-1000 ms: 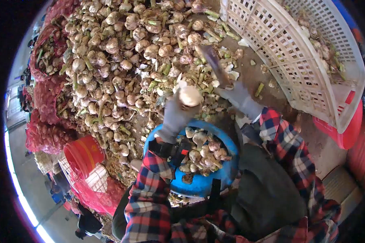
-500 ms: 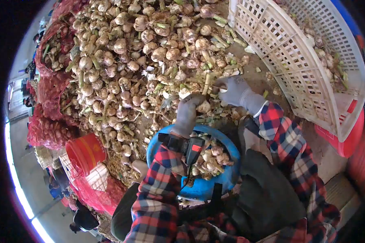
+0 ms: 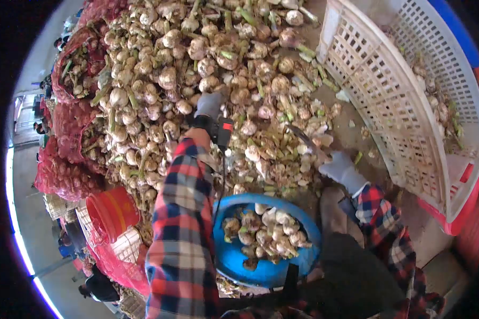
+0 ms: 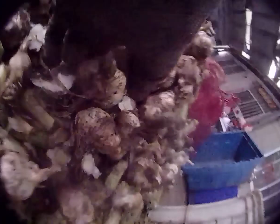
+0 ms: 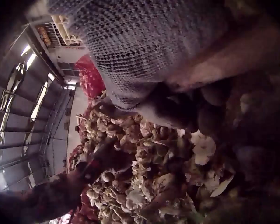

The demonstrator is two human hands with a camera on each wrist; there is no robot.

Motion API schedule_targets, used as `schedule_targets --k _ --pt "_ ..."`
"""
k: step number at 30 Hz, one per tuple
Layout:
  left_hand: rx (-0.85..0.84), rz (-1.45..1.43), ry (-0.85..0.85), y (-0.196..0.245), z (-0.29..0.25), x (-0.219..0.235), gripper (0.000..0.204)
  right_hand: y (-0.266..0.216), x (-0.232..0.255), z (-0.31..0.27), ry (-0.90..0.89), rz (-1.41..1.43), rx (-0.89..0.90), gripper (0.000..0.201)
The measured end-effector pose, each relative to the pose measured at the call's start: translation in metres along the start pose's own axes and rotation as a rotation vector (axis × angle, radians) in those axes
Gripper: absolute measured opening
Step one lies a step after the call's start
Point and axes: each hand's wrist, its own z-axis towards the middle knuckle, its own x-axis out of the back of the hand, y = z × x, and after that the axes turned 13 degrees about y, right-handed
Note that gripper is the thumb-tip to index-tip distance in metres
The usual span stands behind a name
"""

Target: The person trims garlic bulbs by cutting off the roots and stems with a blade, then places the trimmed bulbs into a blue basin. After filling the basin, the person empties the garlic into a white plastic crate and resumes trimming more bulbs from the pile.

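Observation:
In the head view, my grey-gloved left hand [image 3: 210, 105] reaches onto a heap of garlic bulbs [image 3: 167, 78], many with stems on. Its fingertips are hidden, and I cannot tell whether they grip a bulb. The left wrist view has the dark glove [image 4: 130, 42] right over dirty bulbs [image 4: 95, 130]. Lower right of it, my gloved right hand [image 3: 341, 171] holds a knife [image 3: 302, 135], its dark blade pointing up and left over the trimmings. Knitted glove fabric of the right hand [image 5: 144, 46] fills the top of the right wrist view.
A blue basin [image 3: 223, 204] with cut bulbs stands close before the person. At right a tilted white plastic crate [image 3: 380, 87] holds more garlic. On the left are red mesh sacks [image 3: 72, 127] and a red bucket [image 3: 112, 215]. Peelings and stem pieces [image 3: 282, 165] litter the floor.
Earlier the left hand held a garlic bulb by the knife above the basin; now it has moved up and left onto the heap. The right hand has drawn back down and right, still holding the knife.

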Motion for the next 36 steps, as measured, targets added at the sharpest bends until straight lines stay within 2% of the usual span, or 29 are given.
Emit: schedule_targets --k 1,2,4,5,6,7,8,10,11,12,14,16,17,18,19,21,22,23,24,25,26,27,28,30,31,32,33,35,36 --pt "0.689 -0.495 0.064 -0.002 0.019 -0.024 0.039 0.006 -0.003 0.003 0.01 0.003 -0.027 0.046" --pt "0.73 -0.495 0.12 0.014 0.005 0.006 0.041 0.009 -0.004 0.005 0.012 0.006 -0.057 0.047" --pt "0.356 -0.946 0.247 -0.013 0.0 -0.036 0.052 -0.003 0.012 -0.003 -0.011 0.077 -0.123 0.047" --pt "0.77 -1.261 0.008 0.013 -0.026 0.014 0.042 0.002 0.008 -0.003 0.04 0.131 -0.185 0.048" --pt "0.684 -1.901 -0.058 0.013 -0.039 0.0 0.039 0.006 0.004 -0.004 0.088 0.186 -0.249 0.048" --pt "0.593 -1.995 -0.069 0.022 -0.063 0.013 0.042 0.008 0.003 -0.002 0.086 0.189 -0.248 0.048" --pt "0.5 -2.086 -0.078 0.032 -0.089 0.025 0.045 0.009 0.002 0.002 0.046 0.16 -0.218 0.049" --pt "0.278 -2.109 -0.225 0.04 -0.126 0.019 0.049 0.005 0.003 0.002 0.002 0.131 -0.184 0.049" --pt "0.076 -1.814 -0.029 0.041 -0.139 -0.019 0.053 -0.003 0.003 -0.001 0.086 -0.036 -0.019 0.047" --pt "0.139 -2.585 -0.286 0.055 -0.158 -0.01 0.059 -0.013 0.003 -0.005 0.169 -0.203 0.145 0.045" --pt "0.294 -2.379 -0.375 0.077 -0.182 0.032 0.051 -0.035 0.011 -0.014 0.143 -0.213 0.22 0.04" --pt "0.543 -2.117 -0.363 0.091 -0.184 0.031 0.039 -0.057 0.02 -0.022 0.123 -0.222 0.294 0.035" --pt "0.479 -2.029 -0.398 0.099 -0.185 0.042 0.029 -0.066 0.023 -0.025 0.129 -0.211 0.38 0.032" --pt "0.121 -1.533 -0.124 0.104 -0.188 0.047 0.026 -0.074 0.025 -0.029 0.135 -0.2 0.464 0.029" --pt "0.145 -1.543 -0.086 0.112 -0.189 0.052 0.024 -0.081 0.027 -0.033 0.206 -0.206 0.566 0.031" --pt "0.172 -1.557 -0.056 0.119 -0.189 0.056 0.022 -0.08 0.028 -0.032 0.216 -0.197 0.608 0.031" --pt "0.216 -1.533 -0.138 0.119 -0.189 0.056 0.023 -0.079 0.028 -0.03 0.225 -0.186 0.654 0.031" --pt "0.262 -1.506 -0.221 0.116 -0.19 0.057 0.027 -0.066 0.028 -0.021 0.192 -0.215 0.573 0.031" --pt "-0.023 -1.236 -0.094 0.11 -0.194 0.078 0.026 -0.04 0.024 -0.012 0.183 -0.219 0.574 0.031" --pt "0.271 -1.674 -0.232 0.104 -0.198 0.07 0.025 -0.008 0.019 -0.001 0.149 -0.215 0.361 0.031" --pt "0.591 -2.089 -0.379 0.103 -0.198 0.073 0.024 -0.006 0.025 -0.001 0.12 -0.208 0.147 0.031" --pt "0.624 -2.253 -0.291 0.108 -0.205 0.075 0.026 -0.005 0.021 -0.002 0.104 -0.208 0.141 0.031" --pt "0.398 -1.891 0.099 0.116 -0.214 0.077 0.023 -0.002 0.016 -0.007 0.12 -0.222 0.115 0.031" --pt "0.321 -1.653 0.286 0.108 -0.203 -0.006 0.029 -0.025 0.019 -0.024 0.143 -0.242 0.089 0.03" --pt "0.189 -1.387 0.357 0.116 -0.203 0.004 0.037 -0.04 0.017 -0.036 0.159 -0.202 0.29 0.029" --pt "0.138 -1.218 0.417 0.122 -0.203 0.006 0.036 -0.052 0.013 -0.046 0.172 -0.159 0.489 0.028" --pt "0.123 -1.125 0.441 0.126 -0.202 0.007 0.036 -0.061 0.01 -0.052 0.171 -0.16 0.484 0.028" --pt "0.129 -1.004 0.457 0.133 -0.206 0.012 0.036 -0.075 0.006 -0.059 0.188 -0.214 0.796 0.03" --pt "0.149 -0.979 0.441 0.135 -0.208 0.016 0.036 -0.081 0.006 -0.06 0.185 -0.213 0.795 0.03"
